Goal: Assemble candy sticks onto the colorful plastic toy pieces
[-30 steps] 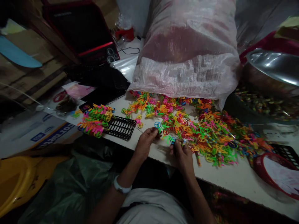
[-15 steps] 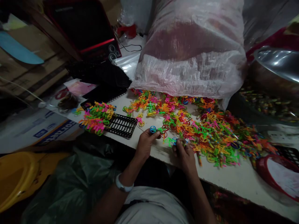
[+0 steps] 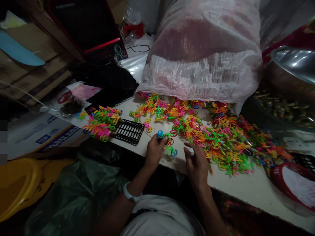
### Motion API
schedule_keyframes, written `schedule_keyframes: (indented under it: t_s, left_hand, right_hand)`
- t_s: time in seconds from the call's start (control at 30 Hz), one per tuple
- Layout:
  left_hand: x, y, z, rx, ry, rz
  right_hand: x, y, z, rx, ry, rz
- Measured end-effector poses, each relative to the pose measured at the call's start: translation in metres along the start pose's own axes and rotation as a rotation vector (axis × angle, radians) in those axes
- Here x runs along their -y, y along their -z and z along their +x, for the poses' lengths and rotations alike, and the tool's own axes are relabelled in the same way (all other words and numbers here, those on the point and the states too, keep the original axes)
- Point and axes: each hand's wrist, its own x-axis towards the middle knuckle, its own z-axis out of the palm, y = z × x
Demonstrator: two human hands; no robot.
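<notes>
My left hand (image 3: pixel 155 150) is closed on small plastic toy bicycles (image 3: pixel 170 134), green with blue and red wheels. Another green toy with a blue wheel (image 3: pixel 173 152) hangs or lies just under the fingers; I cannot tell if it is gripped. A short way to the right, my right hand (image 3: pixel 199 165) pinches a small white and blue piece (image 3: pixel 191 151) between thumb and finger. Beyond both hands spreads a loose pile of colourful plastic toys (image 3: pixel 216 134). Left of the left hand, a black slotted tray (image 3: pixel 130 131) lies at the table edge, its left end covered by bunched toys (image 3: pixel 102 124).
A large translucent sack (image 3: pixel 201 72) stands behind the pile. On the right are a red basket (image 3: pixel 278 178) and a metal bowl (image 3: pixel 295 62). A red-trimmed screen (image 3: pixel 86 26) is at the back left, a yellow plastic container (image 3: pixel 22 186) below left.
My right hand has drawn back slightly from the left hand. The green and blue toy by its fingertips is now under my left hand, and a white and blue piece shows in my right fingers.
</notes>
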Motion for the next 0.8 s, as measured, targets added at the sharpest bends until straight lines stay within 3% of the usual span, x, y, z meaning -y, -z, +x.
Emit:
schedule_keyframes:
  t_s: [0.07, 0.2, 0.43, 0.6, 0.8]
  left_hand:
    - [0.001, -0.002, -0.002, -0.008, -0.004, -0.021]
    - [-0.001, -0.005, -0.01, 0.055, -0.061, 0.059]
    - [0.0, -0.004, -0.018, 0.037, -0.176, 0.253]
    - [-0.001, -0.004, -0.019, -0.058, -0.305, 0.485]
    - [-0.005, -0.008, -0.018, -0.038, -0.1, 0.327]
  right_hand:
    - [0.01, -0.003, -0.001, 0.04, 0.004, 0.019]
    - [0.02, -0.017, 0.007, 0.11, -0.19, 0.283]
    - [0.018, -0.029, 0.014, 0.078, -0.358, 0.508]
    - [0.01, -0.033, 0.007, 0.008, -0.205, 0.278]
    - [-0.002, -0.03, 0.007, 0.056, 0.13, -0.134]
